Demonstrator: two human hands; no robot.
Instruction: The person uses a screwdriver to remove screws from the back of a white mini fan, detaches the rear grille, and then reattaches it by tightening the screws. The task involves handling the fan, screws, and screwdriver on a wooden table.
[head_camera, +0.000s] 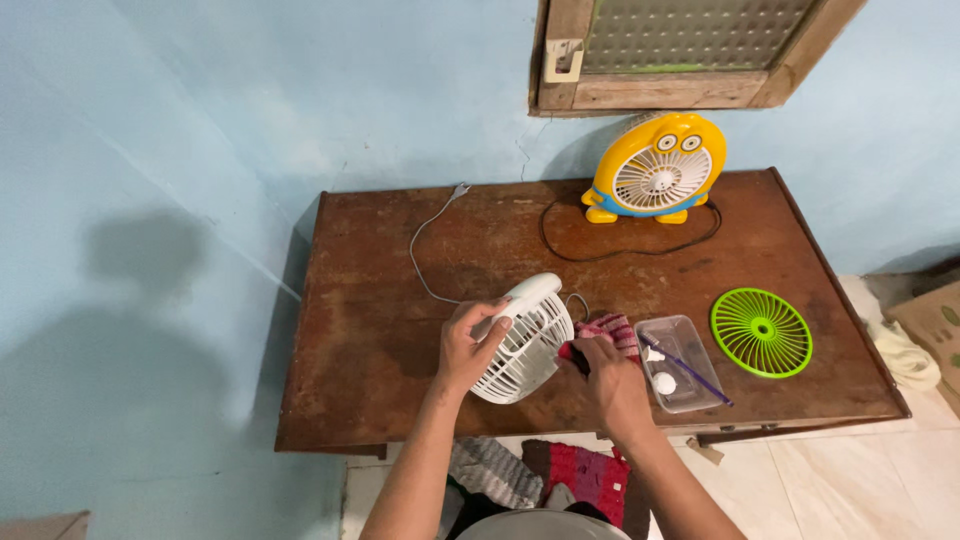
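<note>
My left hand (468, 343) grips the top edge of a small white fan (525, 338) that stands tilted on the brown wooden table (380, 300). My right hand (608, 372) holds a red and pink striped cloth (608, 331) pressed against the fan's right side. The fan's grey cord (425, 245) runs back across the table to a plug near the wall.
A clear plastic tray (682, 362) with a purple stick and small white parts lies right of my hand. A green fan grille (761, 332) lies further right. A yellow owl-shaped fan (656, 168) with a black cord stands at the back, under a wooden window frame (660, 90).
</note>
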